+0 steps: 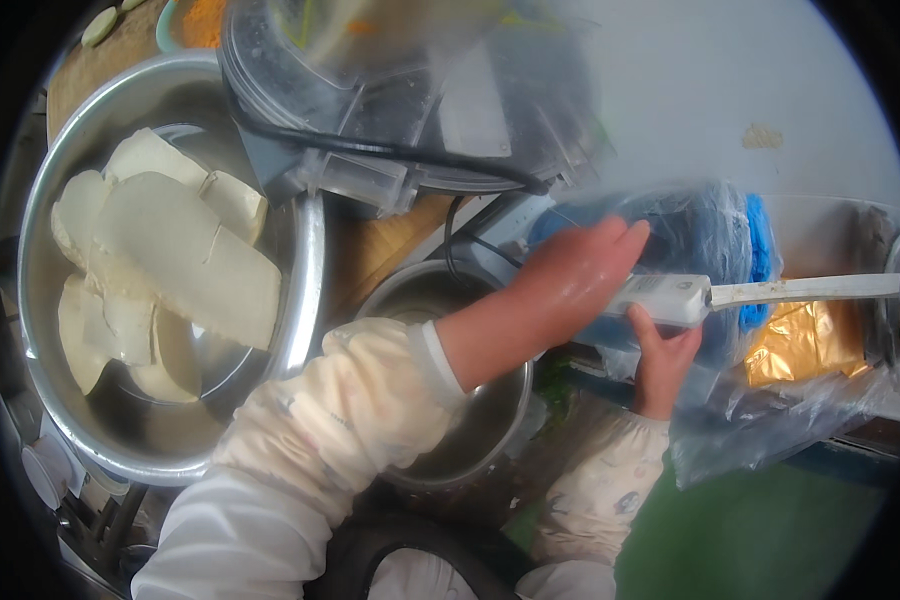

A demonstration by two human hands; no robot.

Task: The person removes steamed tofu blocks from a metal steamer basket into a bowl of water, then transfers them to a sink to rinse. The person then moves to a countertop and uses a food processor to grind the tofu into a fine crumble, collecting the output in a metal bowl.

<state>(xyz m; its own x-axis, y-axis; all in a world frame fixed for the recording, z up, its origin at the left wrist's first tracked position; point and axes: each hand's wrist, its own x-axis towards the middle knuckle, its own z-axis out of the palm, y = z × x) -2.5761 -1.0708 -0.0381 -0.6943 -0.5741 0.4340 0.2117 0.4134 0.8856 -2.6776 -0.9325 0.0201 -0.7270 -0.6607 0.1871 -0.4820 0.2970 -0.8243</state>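
Note:
A white plastic block (671,294), perhaps a power strip, has a long pale strip or cable (802,289) running right from its end. My right hand (660,360) grips its near side between thumb and fingers. Over its left end lies my left hand (581,277), fingers bent; what they hold is hidden. Beneath both hands are blue items in clear plastic bags (682,225). At the left, pale slabs resembling tofu (187,240) lie in a large steel basin (311,300). A machine with a clear plastic cover (390,97) and a black cord (420,154) stands at the top.
A smaller steel pot (521,405) sits partly under my left forearm. Gold-coloured wrapping (802,341) and loose clear plastic (765,427) lie at the right. At the top left, a bowl of shredded orange food (201,22) stands by the basin. Haze blurs the upper right.

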